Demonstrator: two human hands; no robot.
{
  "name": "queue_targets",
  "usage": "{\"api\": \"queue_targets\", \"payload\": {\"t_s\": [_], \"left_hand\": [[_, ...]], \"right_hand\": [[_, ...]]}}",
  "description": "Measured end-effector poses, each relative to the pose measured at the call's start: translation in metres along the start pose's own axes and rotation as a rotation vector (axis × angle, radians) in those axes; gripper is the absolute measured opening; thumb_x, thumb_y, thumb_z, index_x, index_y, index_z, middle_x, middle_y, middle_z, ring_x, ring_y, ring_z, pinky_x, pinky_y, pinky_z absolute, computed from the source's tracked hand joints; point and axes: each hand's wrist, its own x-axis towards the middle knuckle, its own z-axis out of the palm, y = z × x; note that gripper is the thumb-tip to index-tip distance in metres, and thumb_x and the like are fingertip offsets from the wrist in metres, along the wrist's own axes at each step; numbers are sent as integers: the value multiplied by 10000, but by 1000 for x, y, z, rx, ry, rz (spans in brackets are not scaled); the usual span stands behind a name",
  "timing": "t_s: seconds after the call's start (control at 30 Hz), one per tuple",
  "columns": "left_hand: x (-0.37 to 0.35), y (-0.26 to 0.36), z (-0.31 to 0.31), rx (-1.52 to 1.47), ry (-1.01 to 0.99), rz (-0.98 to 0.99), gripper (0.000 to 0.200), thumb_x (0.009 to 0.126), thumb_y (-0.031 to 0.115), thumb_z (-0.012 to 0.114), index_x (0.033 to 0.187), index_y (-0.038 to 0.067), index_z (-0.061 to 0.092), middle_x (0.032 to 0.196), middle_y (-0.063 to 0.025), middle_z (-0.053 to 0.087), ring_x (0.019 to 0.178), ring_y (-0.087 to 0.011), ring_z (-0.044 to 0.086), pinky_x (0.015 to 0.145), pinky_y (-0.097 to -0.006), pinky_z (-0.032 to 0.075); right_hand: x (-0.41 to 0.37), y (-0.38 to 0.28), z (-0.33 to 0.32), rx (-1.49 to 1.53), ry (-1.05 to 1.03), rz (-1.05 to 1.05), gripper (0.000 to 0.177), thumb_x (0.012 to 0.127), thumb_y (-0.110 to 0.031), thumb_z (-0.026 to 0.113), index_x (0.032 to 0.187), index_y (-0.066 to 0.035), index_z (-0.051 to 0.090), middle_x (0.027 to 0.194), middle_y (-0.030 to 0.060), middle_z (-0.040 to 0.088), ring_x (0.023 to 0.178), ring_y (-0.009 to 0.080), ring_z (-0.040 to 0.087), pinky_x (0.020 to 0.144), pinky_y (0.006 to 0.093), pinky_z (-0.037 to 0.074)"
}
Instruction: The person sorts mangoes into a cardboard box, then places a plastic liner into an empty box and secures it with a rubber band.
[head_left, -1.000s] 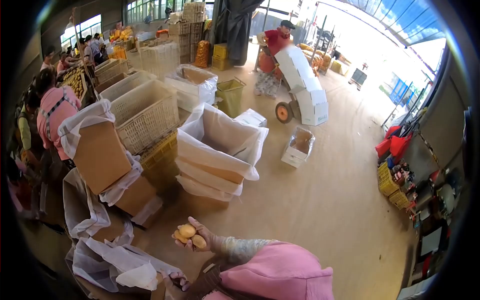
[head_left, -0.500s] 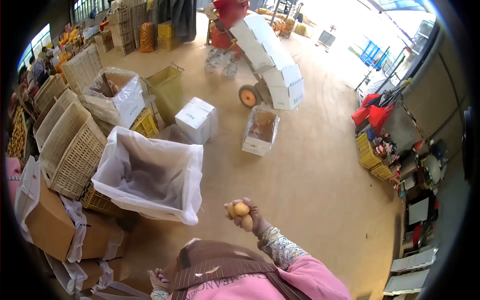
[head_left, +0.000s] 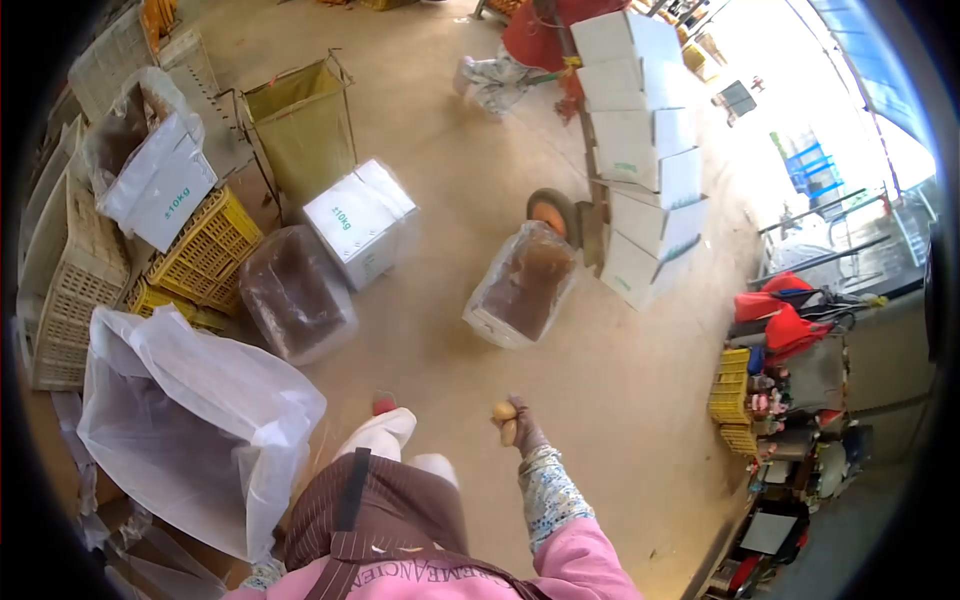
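My right hand [head_left: 520, 425] hangs out to my right side, shut on two yellow fruits [head_left: 505, 420]. My patterned sleeve runs back from it to my pink top. My left hand is hidden below my brown striped apron [head_left: 375, 520]. A box lined with a big white plastic bag [head_left: 190, 420] stands open at my left. On the floor ahead lies an open plastic-lined box [head_left: 522, 285], and a lined box [head_left: 295, 292] sits to its left.
A person in red [head_left: 535, 40] stands behind a hand truck [head_left: 555, 212] stacked with white boxes [head_left: 645, 170]. A white "10kg" box [head_left: 355, 218], yellow crates [head_left: 200, 250], a yellow-green bin [head_left: 300, 125] and pale baskets [head_left: 65, 270] crowd the left. Clutter lines the right wall.
My view has tipped down and turned right. My right hand with the fruits has dropped lower to my side. The loaded hand truck has come closer.
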Motion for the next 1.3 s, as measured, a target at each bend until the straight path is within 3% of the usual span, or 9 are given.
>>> {"api": "queue_targets", "payload": {"t_s": [0.17, 0.23, 0.37, 0.57, 0.67, 0.87, 1.13, 1.2, 1.3], "left_hand": [[-46, -30, 36, 30, 445, -68, 427, 893, 472, 349, 1020, 113, 542, 778, 0, 592, 511, -87, 461, 401, -239, 363], [-60, -47, 59, 5, 570, -108, 417, 893, 462, 353, 1013, 109, 540, 778, -6, 592, 513, -94, 465, 401, -242, 366], [-73, -72, 123, -31, 730, -217, 398, 894, 441, 361, 1000, 100, 537, 778, -18, 591, 518, -107, 472, 401, -250, 370], [-68, -91, 197, -108, 856, -334, 370, 895, 411, 373, 980, 87, 531, 777, -35, 591, 524, -126, 484, 401, -260, 376], [-61, -97, 218, -141, 877, -343, 356, 895, 396, 379, 970, 81, 528, 777, -44, 591, 527, -136, 489, 401, -266, 380], [-43, -117, 232, -217, 832, -290, 330, 896, 365, 391, 951, 68, 523, 776, -62, 590, 533, -155, 501, 401, -276, 386], [0, -160, 234, -409, 706, -142, 296, 898, 324, 407, 924, 51, 516, 776, -86, 590, 541, -181, 516, 401, -290, 395], [13, -174, 233, -478, 680, -111, 288, 898, 314, 411, 918, 46, 514, 775, -92, 590, 543, -188, 520, 401, -294, 397], [31, -188, 227, -572, 650, -71, 276, 899, 299, 417, 908, 40, 511, 775, -101, 590, 546, -197, 526, 401, -299, 400]], "right_hand": [[147, -48, 3, -634, 229, -128, 726, 785, -190, 602, 1361, -158, 160, 886, 102, 544, 674, 192, 538, 483, 316, 423], [180, -81, 24, -767, 191, 83, 784, 788, -162, 583, 1393, -194, 86, 875, 116, 546, 617, 189, 511, 464, 322, 411], [269, -87, 46, -658, 233, -71, 938, 748, -128, 590, 1402, -185, -80, 929, 119, 548, 572, 190, 504, 481, 332, 398], [348, -83, 43, -709, 216, 24, 827, 760, -128, 582, 1395, -174, 54, 977, 153, 535, 667, 214, 535, 490, 383, 413], [380, -87, 31, -770, 327, 13, 685, 755, -206, 597, 1313, -112, 210, 956, 153, 535, 428, 181, 450, 316, 287, 326], [324, -150, 64, -684, -23, 195, 291, 814, -272, 498, 1056, -109, 491, 722, 86, 534, 553, 217, 523, 423, 326, 421], [221, -249, 77, -555, -103, 318, 466, 748, -422, 574, 1108, -146, 471, 926, 127, 575, 719, 285, 553, 489, 328, 490], [172, -267, 97, -708, -234, 609, 380, 804, -362, 522, 1088, -111, 491, 931, 92, 569, 843, 264, 557, 724, 430, 501], [83, -276, 151, -750, -225, 790, 330, 798, -254, 579, 1058, -60, 520, 930, 93, 572, 804, 233, 576, 676, 357, 512]]}}
